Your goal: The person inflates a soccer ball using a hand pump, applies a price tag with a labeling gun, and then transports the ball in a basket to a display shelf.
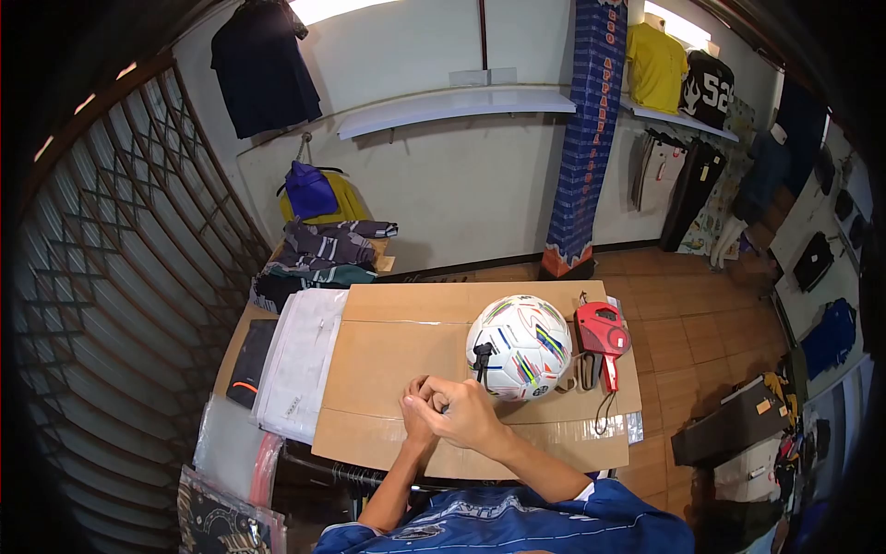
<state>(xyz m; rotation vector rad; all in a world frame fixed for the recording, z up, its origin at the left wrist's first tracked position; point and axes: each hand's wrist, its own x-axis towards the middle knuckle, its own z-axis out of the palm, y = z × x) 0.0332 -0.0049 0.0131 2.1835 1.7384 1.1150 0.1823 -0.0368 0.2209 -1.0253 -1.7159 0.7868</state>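
Observation:
A white ball [521, 337] with coloured streaks sits on the cardboard-topped table. A small black piece [482, 358] with a thin tail shows at the ball's left side. Just in front of the ball, my right hand [466, 417] is closed against my left hand [419, 417], its fingers bent. My left hand is closed as well and partly covered by the right. A tiny dark spot shows between the fingers, too small to name. Right of the ball lies a red handheld device [602, 328] with a handle and a dark wrist strap.
A cardboard sheet [397, 369] covers the table. Packed white garments [300, 365] lie at its left edge, with folded clothes [323, 249] behind. A blue pillar [586, 138] stands beyond the table. A metal folding gate [120, 277] is on the left, and clothing racks line the right.

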